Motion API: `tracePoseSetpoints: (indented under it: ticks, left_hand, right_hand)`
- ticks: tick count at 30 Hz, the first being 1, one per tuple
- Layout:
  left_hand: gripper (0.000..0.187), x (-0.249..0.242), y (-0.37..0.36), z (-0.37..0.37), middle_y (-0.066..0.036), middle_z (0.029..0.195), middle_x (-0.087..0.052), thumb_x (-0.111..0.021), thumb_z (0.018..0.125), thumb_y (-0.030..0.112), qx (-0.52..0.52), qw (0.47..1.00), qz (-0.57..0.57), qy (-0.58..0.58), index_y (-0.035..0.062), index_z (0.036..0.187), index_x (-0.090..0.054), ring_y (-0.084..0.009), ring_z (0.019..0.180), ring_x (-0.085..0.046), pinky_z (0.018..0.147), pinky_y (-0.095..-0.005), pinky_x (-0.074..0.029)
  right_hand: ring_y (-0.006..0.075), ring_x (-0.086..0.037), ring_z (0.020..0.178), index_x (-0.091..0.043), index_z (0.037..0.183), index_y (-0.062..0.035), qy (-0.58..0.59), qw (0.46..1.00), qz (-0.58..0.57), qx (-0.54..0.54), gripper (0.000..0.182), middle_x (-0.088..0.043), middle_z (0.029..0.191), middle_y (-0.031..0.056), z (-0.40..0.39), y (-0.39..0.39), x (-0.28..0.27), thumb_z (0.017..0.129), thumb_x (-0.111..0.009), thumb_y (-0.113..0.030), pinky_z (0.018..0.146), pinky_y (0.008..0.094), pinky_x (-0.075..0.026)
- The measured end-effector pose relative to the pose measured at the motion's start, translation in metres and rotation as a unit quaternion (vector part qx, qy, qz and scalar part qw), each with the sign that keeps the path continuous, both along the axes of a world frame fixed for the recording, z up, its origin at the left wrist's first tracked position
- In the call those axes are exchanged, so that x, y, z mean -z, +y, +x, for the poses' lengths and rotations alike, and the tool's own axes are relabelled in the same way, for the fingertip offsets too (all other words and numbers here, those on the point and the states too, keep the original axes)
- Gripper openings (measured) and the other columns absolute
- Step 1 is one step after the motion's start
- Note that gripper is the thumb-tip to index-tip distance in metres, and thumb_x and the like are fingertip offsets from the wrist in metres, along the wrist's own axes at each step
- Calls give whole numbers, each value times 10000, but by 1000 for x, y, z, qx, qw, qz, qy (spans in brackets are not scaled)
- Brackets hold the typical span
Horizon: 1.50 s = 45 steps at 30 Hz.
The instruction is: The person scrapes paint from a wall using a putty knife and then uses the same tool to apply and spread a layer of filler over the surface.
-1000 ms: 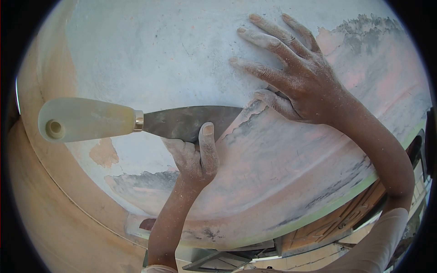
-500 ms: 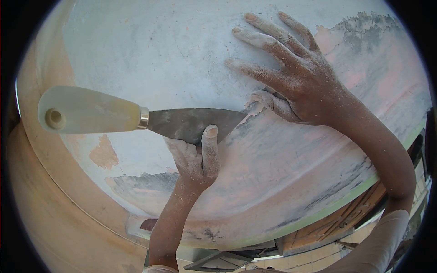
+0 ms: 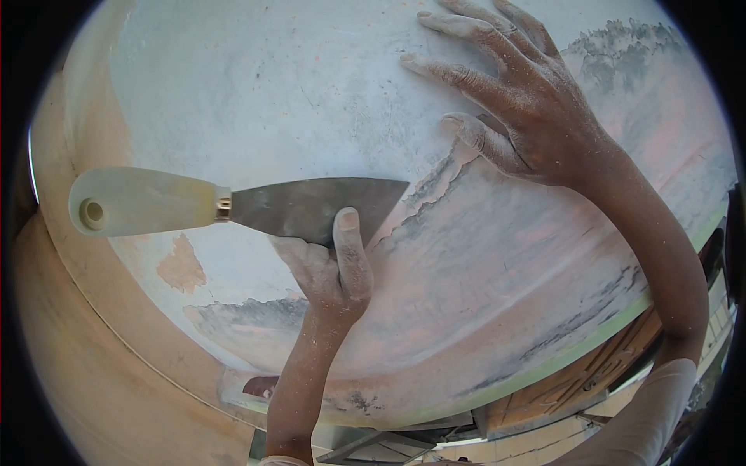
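- While the left hand [image 3: 330,283] held the scraper [image 3: 260,204] by its blade, the tool lay across the white coating [image 3: 256,101], left of centre; its handle [image 3: 148,202] pointed left and its broad edge met the ragged border [image 3: 437,176] of the pink-and-grey patch [image 3: 482,272].
- Step in hand, as judged: working the blade along that border. It probably called for a shallow angle, so that the edge slipped beneath the coating rather than gouged the patch.
- Short, light strokes, begun where the lip looked loosest, would likely have served best; a hold so near the working edge favoured control, provided the thumb stayed behind that edge.
- Left grip: pressed together, pinching the blade, with the thumb laid on its visible face and the curled fingers at its lower margin. Parts of the fingers behind the metal were hidden.
- Right grip: spread, holding nothing. The fingers of the right hand [image 3: 548,124] fanned over the white coating, the thumb near the upper end of the border; how firmly they pressed could not be told.
- Pale dust coated both hands.
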<state>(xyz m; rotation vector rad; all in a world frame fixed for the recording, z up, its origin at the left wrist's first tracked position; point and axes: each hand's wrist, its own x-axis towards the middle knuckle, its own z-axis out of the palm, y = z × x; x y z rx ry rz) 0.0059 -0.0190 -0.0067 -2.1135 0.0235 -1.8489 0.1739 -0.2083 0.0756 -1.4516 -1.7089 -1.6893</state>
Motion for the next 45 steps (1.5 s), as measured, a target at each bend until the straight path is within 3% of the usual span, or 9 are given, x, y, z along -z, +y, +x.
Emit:
tracePoseSetpoints:
  ticks: [1,5,10,13,16,24,27,34,45]
  left_hand:
    - [271,-3,-9,1,-213,941,-418,-483,900,136,-40,994,98,6,-126,881,-550,-298,956,-373,919,-412,-277]
    - [372,2,-3,5,-231,1107,-348,-482,892,160,81,991,-107,7,-155,1087,-443,-336,1051,-357,982,-437,-232]
    - [401,8,8,5,-234,1084,-392,-488,890,144,-1,999,35,1,-128,1172,-402,-342,1013,-400,981,-448,-253]
    - [381,9,15,5,-226,1043,-430,-486,891,140,109,984,-142,-1,-119,1162,-419,-352,989,-396,973,-445,-257]
    - [364,7,0,13,-227,1037,-440,-492,888,126,159,985,-61,-21,-120,1150,-433,-341,975,-391,953,-425,-273]
    - [414,-3,-2,6,-245,1081,-397,-472,915,205,-38,996,80,-21,-175,1077,-454,-294,975,-399,892,-384,-314]
    - [423,4,-1,8,-253,1121,-370,-478,910,206,85,986,-142,-9,-178,1086,-449,-310,999,-401,908,-386,-316]
    - [367,1,0,7,-270,1067,-406,-492,909,210,-112,985,130,-17,-155,918,-532,-314,990,-378,880,-408,-309]
    - [348,1,-10,18,-287,1148,-357,-492,911,197,93,994,-20,-49,-145,950,-539,-338,1042,-363,939,-419,-268]
  right_hand:
    - [372,-303,1293,-521,1230,-127,-56,998,24,13,475,-413,1281,194,3,1,1,801,-605,-314,998,587,-259]
    - [378,-340,1269,-531,1207,-110,-12,999,-14,-46,452,-435,1252,200,-1,3,6,808,-597,-311,991,587,-270]
    - [378,-353,1259,-517,1216,-109,-65,997,25,-35,461,-441,1244,201,-1,2,5,811,-595,-316,987,586,-277]
    - [378,-361,1252,-506,1228,-114,-58,998,24,-31,472,-440,1246,201,-2,1,5,813,-596,-319,984,582,-283]
    - [379,-365,1245,-495,1242,-118,-57,998,22,-29,486,-445,1235,199,-2,2,5,815,-591,-329,981,576,-291]
    - [376,-366,1239,-471,1265,-124,-65,998,20,-17,496,-438,1228,194,-5,0,5,824,-579,-321,982,578,-291]
    - [376,-364,1240,-473,1263,-124,-39,999,2,-28,491,-433,1232,197,-2,2,5,822,-580,-312,982,580,-289]
    - [380,-376,1230,-478,1257,-119,-66,997,23,-35,498,-442,1218,200,-5,2,6,811,-593,-311,973,582,-294]
    - [382,-388,1219,-482,1248,-121,-70,996,30,-50,497,-442,1212,201,-5,3,5,807,-600,-318,955,586,-310]
